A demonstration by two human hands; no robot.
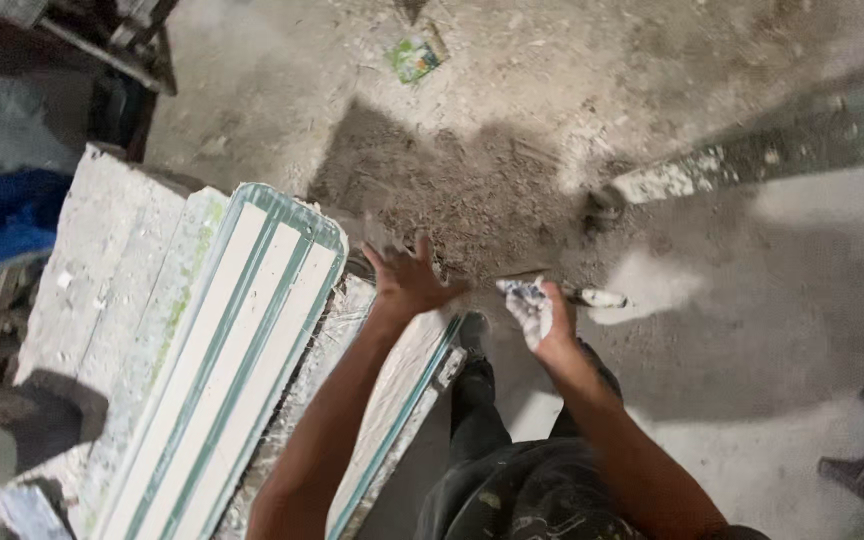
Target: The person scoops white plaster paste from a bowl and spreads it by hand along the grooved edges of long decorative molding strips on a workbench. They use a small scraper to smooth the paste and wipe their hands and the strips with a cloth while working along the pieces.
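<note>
The left hand [407, 282] hovers with fingers spread above the far end of a white moulding with green stripes [242, 360], which leans on a stack beside the legs. The right hand [542, 315] grips what looks like a plaster-smeared scraper [592, 296] over the dusty floor [752, 300].

The scene is dim and uneven, with soft light falling from the upper right onto the dusty floor [652, 90], which looks pale and slightly washed out there. A broad dark shadow [452, 180] spreads over the middle of the floor. The left edge sinks into near-black. The white-and-green moulded panel [242, 350] catches the most light. The left hand [407, 282] is smeared by motion blur at the fingertips; the right hand [542, 315] is a little sharper. Fine detail is soft and grainy throughout.
</note>
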